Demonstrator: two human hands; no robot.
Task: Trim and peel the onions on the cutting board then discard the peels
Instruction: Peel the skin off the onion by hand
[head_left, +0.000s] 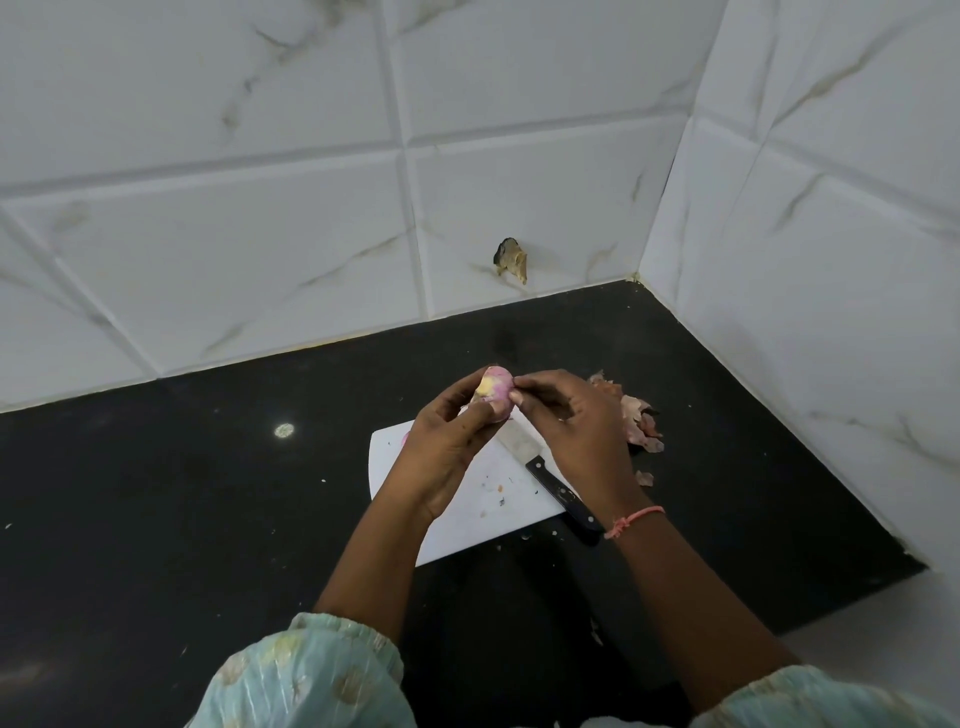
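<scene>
Desk: black, glossy desk (208, 493), speckled with crumbs; it runs into a corner at the far right.
Walls: white marble-look tiles (260, 234) on two sides; a chipped hole (511, 260) sits low in the far wall.
Board: white board (483, 499) lies near the desk's far right corner, dotted with small scraps.
Onion: pink onion (493, 392), partly peeled, held in the air above the board's far edge.
Left hand: left hand (449, 452) grips the onion from below.
Right hand: right hand (576, 421) pinches at the onion's right side with its fingertips.
Knife: knife (550, 478) lies on the board's right edge, its blade partly hidden under the hands.
Peels: peels (641, 421) are heaped on the desk right of the board, half hidden by the right hand.
Unclear: a pink bit (405, 439) peeks out behind the left hand; I cannot tell what it is.
</scene>
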